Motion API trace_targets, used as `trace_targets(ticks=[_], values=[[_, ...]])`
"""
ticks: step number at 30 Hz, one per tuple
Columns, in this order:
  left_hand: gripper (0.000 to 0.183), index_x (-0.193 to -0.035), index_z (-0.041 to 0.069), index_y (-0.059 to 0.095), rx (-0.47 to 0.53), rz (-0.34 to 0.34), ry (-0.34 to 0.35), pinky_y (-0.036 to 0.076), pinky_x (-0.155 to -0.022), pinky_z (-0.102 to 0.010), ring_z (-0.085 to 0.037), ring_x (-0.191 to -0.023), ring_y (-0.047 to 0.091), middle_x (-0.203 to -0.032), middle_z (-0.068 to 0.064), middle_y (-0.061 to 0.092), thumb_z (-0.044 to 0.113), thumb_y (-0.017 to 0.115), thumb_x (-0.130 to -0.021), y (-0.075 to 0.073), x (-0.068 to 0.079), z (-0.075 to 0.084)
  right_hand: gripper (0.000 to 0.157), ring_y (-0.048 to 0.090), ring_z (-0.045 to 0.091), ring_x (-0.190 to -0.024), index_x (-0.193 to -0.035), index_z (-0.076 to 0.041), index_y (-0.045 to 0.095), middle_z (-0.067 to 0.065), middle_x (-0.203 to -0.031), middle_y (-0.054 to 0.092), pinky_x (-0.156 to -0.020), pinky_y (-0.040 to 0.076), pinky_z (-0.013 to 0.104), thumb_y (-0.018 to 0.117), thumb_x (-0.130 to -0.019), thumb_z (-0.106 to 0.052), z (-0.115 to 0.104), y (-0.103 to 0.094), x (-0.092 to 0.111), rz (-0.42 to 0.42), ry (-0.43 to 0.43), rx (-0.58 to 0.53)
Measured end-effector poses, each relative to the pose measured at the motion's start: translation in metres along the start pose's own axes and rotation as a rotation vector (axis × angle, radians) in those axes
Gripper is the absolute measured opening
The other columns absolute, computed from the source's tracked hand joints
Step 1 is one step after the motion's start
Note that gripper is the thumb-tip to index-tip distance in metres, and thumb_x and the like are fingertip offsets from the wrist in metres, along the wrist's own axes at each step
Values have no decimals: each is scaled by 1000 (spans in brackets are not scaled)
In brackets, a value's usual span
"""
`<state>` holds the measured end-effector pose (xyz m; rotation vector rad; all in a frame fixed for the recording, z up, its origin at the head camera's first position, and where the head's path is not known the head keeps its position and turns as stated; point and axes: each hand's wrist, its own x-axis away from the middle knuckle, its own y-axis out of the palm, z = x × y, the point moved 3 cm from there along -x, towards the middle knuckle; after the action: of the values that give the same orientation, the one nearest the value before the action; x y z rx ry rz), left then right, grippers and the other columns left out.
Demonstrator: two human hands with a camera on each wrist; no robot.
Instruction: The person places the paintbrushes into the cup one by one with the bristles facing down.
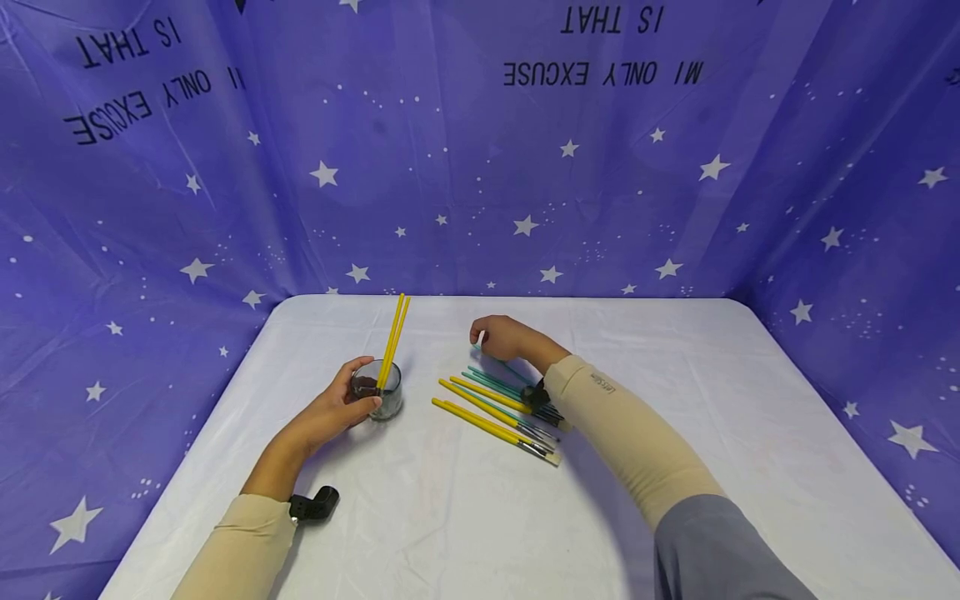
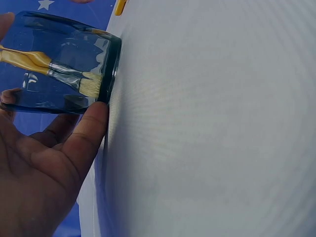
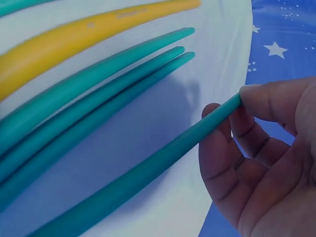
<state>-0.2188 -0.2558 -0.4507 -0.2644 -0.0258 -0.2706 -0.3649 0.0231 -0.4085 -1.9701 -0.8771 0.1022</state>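
My left hand (image 1: 326, 421) grips a clear, dark-tinted glass (image 1: 390, 406) standing upright on the table. Two yellow-handled paintbrushes (image 1: 393, 342) lean inside it, bristles down; the left wrist view shows their pale bristles (image 2: 90, 85) near the glass bottom. To the right, my right hand (image 1: 506, 337) pinches the handle end of a teal paintbrush (image 3: 148, 165) between thumb and fingers. That handle slants away from the other teal handles (image 3: 98, 98); its bristle end is hidden behind my forearm in the head view.
Several yellow (image 1: 480, 423) and teal paintbrushes (image 1: 487, 382) lie side by side right of the glass, bristles toward my right arm. A white cloth covers the table (image 1: 420, 517). Purple star-printed curtains (image 1: 480, 192) surround its back and sides. Each wrist wears a small black camera (image 1: 318, 504).
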Motion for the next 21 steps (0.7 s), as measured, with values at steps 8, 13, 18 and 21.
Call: trace_targets(ticks=[8, 13, 18, 21], values=[[74, -154, 15, 19, -5, -1, -10, 46, -74, -30, -22, -91, 49, -132, -27, 43, 12, 65, -96, 0, 0, 0, 26, 43, 15, -58, -121, -2, 59, 7, -81, 55, -58, 39, 29, 48, -98, 0, -3, -7, 4, 13, -6, -51], [74, -154, 15, 18, -16, -2, -11, 47, -75, -30, -24, -93, 49, -133, -27, 42, 13, 64, -96, 0, 0, 0, 25, 46, 15, -59, -122, -1, 60, 8, -85, 56, -56, 41, 29, 50, -98, -3, -6, -14, 3, 76, -13, -75], [75, -154, 16, 18, -19, -2, -10, 47, -76, -30, -24, -94, 50, -133, -27, 43, 13, 65, -96, 0, 0, 0, 20, 47, 16, -58, -115, -5, 59, 8, -82, 56, -55, 43, 29, 50, -97, -2, -12, -22, 8, 133, -37, -166], [75, -154, 15, 18, -17, 0, -12, 47, -77, -30, -24, -95, 50, -133, -27, 43, 13, 65, -96, -1, 1, 0, 17, 49, 18, -62, -112, -8, 57, 9, -86, 55, -59, 47, 33, 50, -98, -3, -15, -25, 11, 153, -40, -235]])
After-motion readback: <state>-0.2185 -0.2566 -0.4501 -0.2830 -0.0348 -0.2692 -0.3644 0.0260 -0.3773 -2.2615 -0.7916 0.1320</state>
